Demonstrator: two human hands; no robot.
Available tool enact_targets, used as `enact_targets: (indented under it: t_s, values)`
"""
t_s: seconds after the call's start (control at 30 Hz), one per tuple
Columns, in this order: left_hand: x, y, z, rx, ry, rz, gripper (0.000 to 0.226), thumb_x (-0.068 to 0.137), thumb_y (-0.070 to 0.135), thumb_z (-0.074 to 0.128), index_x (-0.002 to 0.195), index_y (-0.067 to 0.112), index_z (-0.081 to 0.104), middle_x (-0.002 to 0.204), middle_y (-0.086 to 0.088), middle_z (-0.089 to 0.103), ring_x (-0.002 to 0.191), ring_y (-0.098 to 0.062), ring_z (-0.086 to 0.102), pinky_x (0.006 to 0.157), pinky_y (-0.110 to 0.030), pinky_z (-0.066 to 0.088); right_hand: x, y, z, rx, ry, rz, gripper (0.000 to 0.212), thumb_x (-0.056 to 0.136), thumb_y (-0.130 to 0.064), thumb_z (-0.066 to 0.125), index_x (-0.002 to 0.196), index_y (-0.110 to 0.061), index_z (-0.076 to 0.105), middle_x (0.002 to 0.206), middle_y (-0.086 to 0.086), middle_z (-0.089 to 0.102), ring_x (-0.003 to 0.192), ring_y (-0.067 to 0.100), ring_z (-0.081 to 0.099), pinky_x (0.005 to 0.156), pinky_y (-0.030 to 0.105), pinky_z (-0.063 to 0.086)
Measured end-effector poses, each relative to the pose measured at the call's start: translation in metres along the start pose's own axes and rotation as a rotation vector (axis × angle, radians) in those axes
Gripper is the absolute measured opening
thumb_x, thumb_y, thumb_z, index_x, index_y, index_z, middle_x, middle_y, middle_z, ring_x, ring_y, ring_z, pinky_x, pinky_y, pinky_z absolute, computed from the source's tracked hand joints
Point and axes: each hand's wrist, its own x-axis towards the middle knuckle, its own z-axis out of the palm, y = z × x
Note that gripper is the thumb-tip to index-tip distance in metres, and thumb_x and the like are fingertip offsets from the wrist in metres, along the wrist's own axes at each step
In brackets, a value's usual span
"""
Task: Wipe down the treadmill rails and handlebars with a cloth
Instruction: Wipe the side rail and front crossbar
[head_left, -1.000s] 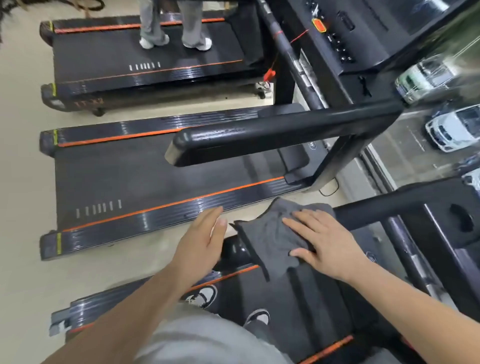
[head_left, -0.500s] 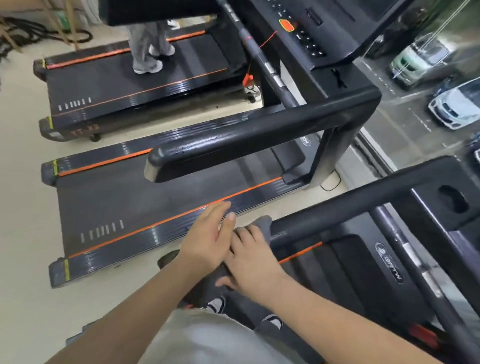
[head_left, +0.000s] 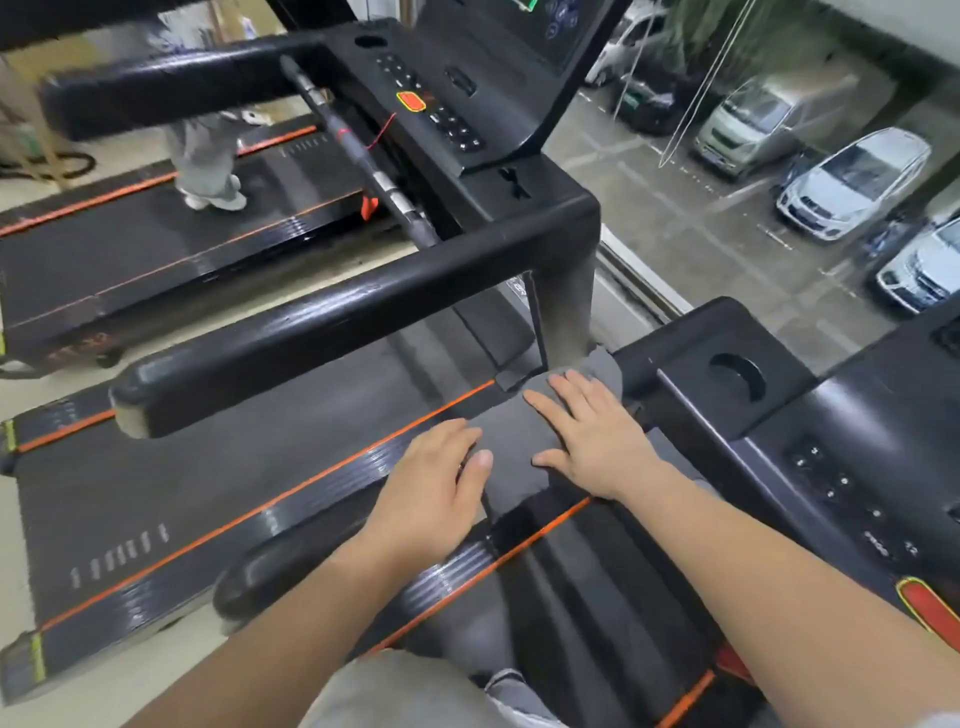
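We press the cloth (head_left: 511, 436) flat on the near handlebar (head_left: 270, 564), right hand (head_left: 592, 441) fingers spread, left hand (head_left: 436, 493) fingers together; we should keep even pressure toward the far end.

Cloth (head_left: 511, 441) lies over near handlebar (head_left: 270, 566), both hands flat on it: left hand (head_left: 434, 493) at its left edge, right hand (head_left: 592, 441) further forward. Console (head_left: 857, 467) to the right. Second treadmill's handlebar (head_left: 311, 322) lies beyond.
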Motion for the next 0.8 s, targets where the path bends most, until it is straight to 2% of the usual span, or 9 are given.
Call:
enact_targets:
  t_s: [0.07, 0.13, 0.2, 0.27, 0.33, 0.4, 0.53, 0.67, 0.8]
  values:
    - [0.008, 0.019, 0.014, 0.017, -0.001, -0.006, 0.050, 0.108, 0.045, 0.035, 0.145, 0.017, 0.054, 0.154, 0.000, 0.048, 0.145, -0.016, 0.037, 0.122, -0.032, 0.027, 0.006, 0.036, -0.006, 0.001, -0.066, 0.046, 0.089, 0.089, -0.082, 0.020, 0.164, -0.036, 0.008, 0.173, 0.008, 0.005, 0.159, 0.028, -0.002, 0.128, 0.041, -0.005]
    - [0.015, 0.035, 0.027, 0.023, -0.004, -0.022, 0.049, 0.108, 0.044, 0.037, 0.148, 0.018, 0.051, 0.159, 0.001, 0.043, 0.149, -0.014, 0.031, 0.124, -0.029, 0.020, 0.013, 0.061, -0.013, 0.041, -0.110, 0.043, 0.088, 0.090, -0.083, 0.023, 0.163, -0.038, 0.003, 0.173, 0.005, -0.003, 0.158, 0.024, -0.010, 0.127, 0.040, -0.008]
    - [0.022, 0.046, 0.038, 0.025, 0.006, -0.056, 0.049, 0.108, 0.042, 0.038, 0.148, 0.018, 0.051, 0.160, 0.001, 0.041, 0.149, -0.013, 0.029, 0.122, -0.022, 0.014, 0.020, 0.073, -0.016, 0.085, -0.120, 0.009, 0.099, 0.078, -0.092, 0.010, 0.163, -0.041, 0.006, 0.173, 0.004, 0.001, 0.158, 0.024, -0.008, 0.126, 0.041, -0.007]
    - [0.025, 0.053, 0.047, 0.012, 0.035, -0.075, 0.049, 0.106, 0.043, 0.041, 0.141, 0.013, 0.059, 0.153, -0.005, 0.050, 0.144, -0.019, 0.040, 0.119, -0.016, 0.015, 0.024, 0.082, -0.016, 0.111, -0.117, -0.028, 0.115, 0.062, -0.099, -0.007, 0.162, -0.043, 0.010, 0.172, 0.005, 0.007, 0.158, 0.025, -0.004, 0.126, 0.043, -0.005]
    - [0.029, 0.051, 0.055, 0.038, 0.067, -0.009, 0.048, 0.104, 0.041, 0.044, 0.131, 0.008, 0.065, 0.141, -0.010, 0.060, 0.134, -0.027, 0.052, 0.121, -0.029, 0.029, 0.028, 0.091, -0.017, 0.135, -0.112, -0.043, 0.116, 0.061, -0.102, -0.004, 0.160, -0.045, 0.017, 0.170, 0.003, 0.015, 0.157, 0.025, 0.002, 0.127, 0.043, -0.001]
    - [0.040, 0.050, 0.058, 0.112, 0.035, 0.014, 0.041, 0.104, 0.040, 0.042, 0.127, 0.014, 0.064, 0.138, -0.004, 0.057, 0.131, -0.028, 0.051, 0.114, -0.043, 0.037, 0.038, 0.105, -0.019, 0.173, -0.107, -0.018, 0.102, 0.070, -0.096, 0.006, 0.158, -0.047, 0.025, 0.168, 0.001, 0.023, 0.156, 0.023, 0.008, 0.126, 0.042, 0.002]
    - [0.072, 0.059, 0.057, 0.181, 0.025, 0.065, 0.022, 0.098, 0.030, 0.051, 0.114, 0.019, 0.060, 0.135, -0.002, 0.054, 0.128, -0.034, 0.048, 0.121, -0.043, 0.028, 0.058, 0.140, -0.023, 0.237, -0.116, 0.168, 0.083, 0.087, -0.087, 0.013, 0.157, -0.045, 0.032, 0.170, 0.001, 0.019, 0.157, 0.022, 0.007, 0.127, 0.043, 0.002]
    - [0.095, 0.068, 0.063, 0.109, 0.121, 0.198, 0.035, 0.090, 0.014, 0.070, 0.124, 0.011, 0.063, 0.141, -0.011, 0.052, 0.136, -0.032, 0.045, 0.123, -0.031, 0.025, 0.062, 0.161, -0.023, 0.218, -0.055, 0.325, 0.067, 0.101, -0.067, 0.009, 0.159, -0.040, 0.030, 0.170, 0.006, 0.019, 0.157, 0.028, 0.006, 0.127, 0.045, -0.001]
    - [0.129, 0.079, 0.065, 0.160, -0.016, 0.290, 0.045, 0.087, 0.016, 0.071, 0.130, 0.013, 0.060, 0.149, -0.014, 0.048, 0.139, -0.035, 0.045, 0.116, -0.047, 0.040, 0.046, 0.143, -0.008, 0.252, 0.082, 0.406, 0.070, 0.102, -0.055, 0.005, 0.160, -0.026, 0.030, 0.169, 0.009, 0.021, 0.157, 0.029, 0.005, 0.128, 0.045, -0.001]
